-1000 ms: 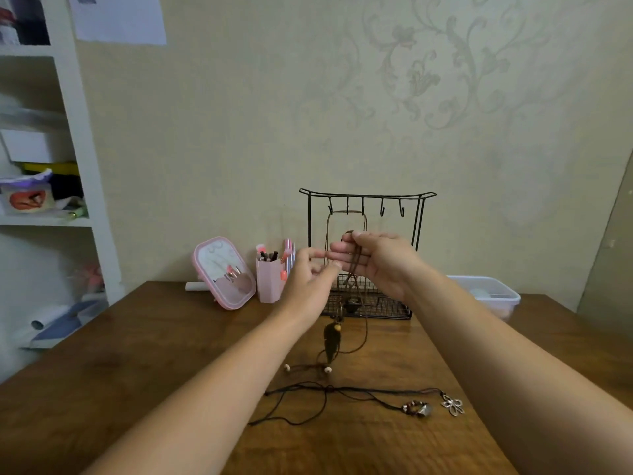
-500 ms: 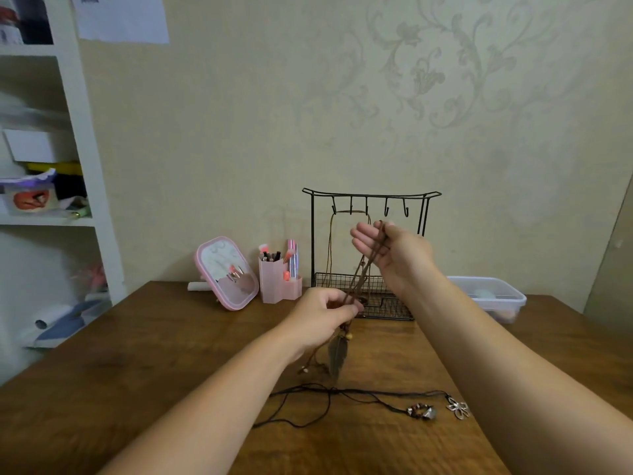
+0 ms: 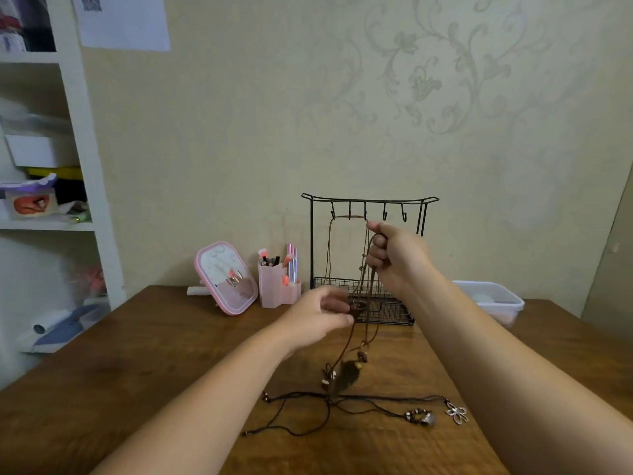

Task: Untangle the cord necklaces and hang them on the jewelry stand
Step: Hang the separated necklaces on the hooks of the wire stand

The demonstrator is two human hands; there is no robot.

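**A:** What has changed over the last second?

**B:** The right hand (image 3: 399, 258) has climbed. A second ago it was level with the left hand, in front of the stand's basket; now it is up just below the hooks of the jewelry stand (image 3: 370, 200), with the brown cord necklace (image 3: 368, 303) strung down from it. The left hand (image 3: 320, 317) has dropped lower and come nearer the table, and the feather pendant (image 3: 344, 377) has swung down with the cord, close above the black cords.

**B:** The picture of the left hand is blurred, so it is in motion.

**A:** How are the hands closed?

**B:** The right hand's fingers are curled round the brown cord, gripping it near its top. The left hand's fingers are bent at the cord lower down, beside the basket; because of the blur I cannot tell whether it pinches the cord or only touches it.

**A:** And the other necklaces?

**B:** One brown cord necklace (image 3: 331, 255) already hangs on the hooks, just left of the right hand. The black cord necklaces (image 3: 342, 399) lie tangled on the wooden table (image 3: 137, 354) below both hands, their bead pendant (image 3: 419, 416) and flower pendant (image 3: 457, 413) under the right forearm.

**A:** Anything else close by?

**B:** A pink mirror (image 3: 226, 277) and a pink brush holder (image 3: 274, 286) beyond the left hand, a clear plastic box (image 3: 493, 299) to the right of the right arm.
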